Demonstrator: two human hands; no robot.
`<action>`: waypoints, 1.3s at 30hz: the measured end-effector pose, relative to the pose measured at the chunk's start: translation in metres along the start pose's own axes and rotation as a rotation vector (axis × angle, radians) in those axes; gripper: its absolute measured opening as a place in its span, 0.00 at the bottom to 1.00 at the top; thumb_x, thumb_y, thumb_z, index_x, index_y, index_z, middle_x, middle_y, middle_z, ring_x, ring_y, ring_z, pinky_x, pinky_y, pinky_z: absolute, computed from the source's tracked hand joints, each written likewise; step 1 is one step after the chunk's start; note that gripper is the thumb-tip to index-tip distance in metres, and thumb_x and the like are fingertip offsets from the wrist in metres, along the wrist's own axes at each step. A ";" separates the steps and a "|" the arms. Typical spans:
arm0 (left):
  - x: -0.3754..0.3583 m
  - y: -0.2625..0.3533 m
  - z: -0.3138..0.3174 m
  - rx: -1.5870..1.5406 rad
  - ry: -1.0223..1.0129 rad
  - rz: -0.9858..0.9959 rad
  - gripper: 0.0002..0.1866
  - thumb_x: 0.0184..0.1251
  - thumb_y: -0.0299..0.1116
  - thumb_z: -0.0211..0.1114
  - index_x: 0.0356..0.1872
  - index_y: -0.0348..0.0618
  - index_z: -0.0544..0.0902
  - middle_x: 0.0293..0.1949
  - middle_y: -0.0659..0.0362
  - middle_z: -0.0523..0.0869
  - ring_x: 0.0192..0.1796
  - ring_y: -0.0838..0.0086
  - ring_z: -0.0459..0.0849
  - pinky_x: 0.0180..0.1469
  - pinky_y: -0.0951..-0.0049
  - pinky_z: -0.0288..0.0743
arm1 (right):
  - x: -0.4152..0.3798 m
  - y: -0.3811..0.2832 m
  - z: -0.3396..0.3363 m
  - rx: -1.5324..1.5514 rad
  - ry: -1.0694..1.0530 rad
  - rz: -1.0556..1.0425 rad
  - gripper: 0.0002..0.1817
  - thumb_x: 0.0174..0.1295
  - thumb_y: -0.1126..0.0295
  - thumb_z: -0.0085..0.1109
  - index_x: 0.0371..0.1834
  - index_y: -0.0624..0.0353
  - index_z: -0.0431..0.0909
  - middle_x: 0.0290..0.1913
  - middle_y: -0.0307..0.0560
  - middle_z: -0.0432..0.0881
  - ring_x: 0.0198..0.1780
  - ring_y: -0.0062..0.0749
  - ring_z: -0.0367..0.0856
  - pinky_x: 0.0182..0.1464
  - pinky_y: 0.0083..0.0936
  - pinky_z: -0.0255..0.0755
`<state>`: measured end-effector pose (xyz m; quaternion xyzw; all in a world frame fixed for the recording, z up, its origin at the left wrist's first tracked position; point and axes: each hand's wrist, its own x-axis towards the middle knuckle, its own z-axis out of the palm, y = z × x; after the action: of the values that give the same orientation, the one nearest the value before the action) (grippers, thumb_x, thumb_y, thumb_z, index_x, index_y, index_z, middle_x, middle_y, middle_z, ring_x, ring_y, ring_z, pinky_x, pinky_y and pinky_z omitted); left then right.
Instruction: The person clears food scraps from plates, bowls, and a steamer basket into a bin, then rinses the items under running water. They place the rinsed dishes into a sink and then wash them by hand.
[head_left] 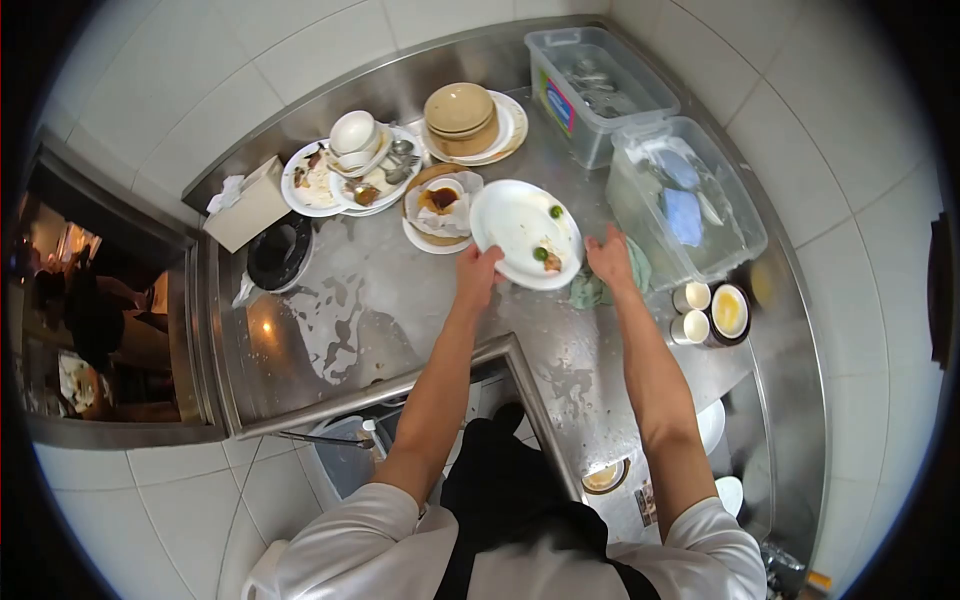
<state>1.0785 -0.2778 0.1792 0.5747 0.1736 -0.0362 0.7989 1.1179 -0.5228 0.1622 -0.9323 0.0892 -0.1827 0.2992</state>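
Note:
My left hand grips the lower left rim of a white oval plate, thumb on top. A few food scraps and small green round pieces lie on that plate. Close by the plate's right edge is my right hand, its thumb and fingers apart, over a green cloth on the steel counter. Behind the plate, to the left, a round brown dish holds crumpled paper and a small bowl of dark sauce.
Stacked brown bowls and dirty plates with white bowls stand at the back. Two clear plastic tubs line the right side, near small cups. A black-rimmed container sits left on the wet steel counter.

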 end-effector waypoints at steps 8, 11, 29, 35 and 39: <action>-0.088 0.012 -0.085 -0.345 0.076 -0.133 0.24 0.54 0.23 0.66 0.54 0.29 0.72 0.48 0.47 0.81 0.47 0.60 0.84 0.48 0.63 0.82 | -0.025 -0.074 -0.071 0.477 -0.726 0.080 0.19 0.54 0.62 0.64 0.42 0.67 0.79 0.29 0.45 0.81 0.30 0.29 0.78 0.35 0.25 0.73; -0.115 0.016 -0.107 -0.377 0.171 -0.150 0.26 0.58 0.27 0.68 0.56 0.29 0.70 0.50 0.46 0.81 0.48 0.60 0.84 0.50 0.61 0.81 | -0.061 -0.101 -0.073 0.388 -0.654 -0.022 0.15 0.53 0.66 0.64 0.36 0.67 0.78 0.26 0.42 0.79 0.27 0.25 0.76 0.29 0.23 0.72; -0.208 0.015 -0.306 -0.142 1.045 0.660 0.24 0.63 0.24 0.62 0.59 0.37 0.66 0.44 0.52 0.83 0.42 0.74 0.81 0.44 0.75 0.75 | -0.091 -0.354 0.081 0.990 -0.604 -0.301 0.27 0.56 0.76 0.45 0.63 0.66 0.60 0.54 0.59 0.75 0.56 0.43 0.74 0.59 0.32 0.66; -0.199 0.011 -0.300 0.034 1.207 0.710 0.26 0.63 0.24 0.59 0.63 0.36 0.62 0.45 0.51 0.80 0.42 0.72 0.80 0.46 0.74 0.73 | -0.095 -0.506 0.168 0.356 -0.537 -0.433 0.22 0.56 0.78 0.50 0.52 0.70 0.55 0.41 0.74 0.78 0.44 0.63 0.80 0.48 0.47 0.74; -0.201 0.024 -0.295 0.062 1.272 0.611 0.26 0.64 0.25 0.58 0.63 0.35 0.62 0.49 0.49 0.78 0.45 0.70 0.79 0.47 0.72 0.73 | -0.105 -0.530 0.167 0.376 -0.429 -0.483 0.20 0.58 0.80 0.45 0.53 0.69 0.55 0.46 0.73 0.75 0.45 0.67 0.78 0.48 0.51 0.73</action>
<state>0.8269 -0.0241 0.1825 0.5300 0.4364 0.5278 0.5000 1.1174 0.0206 0.3188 -0.8724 -0.2330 -0.0617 0.4252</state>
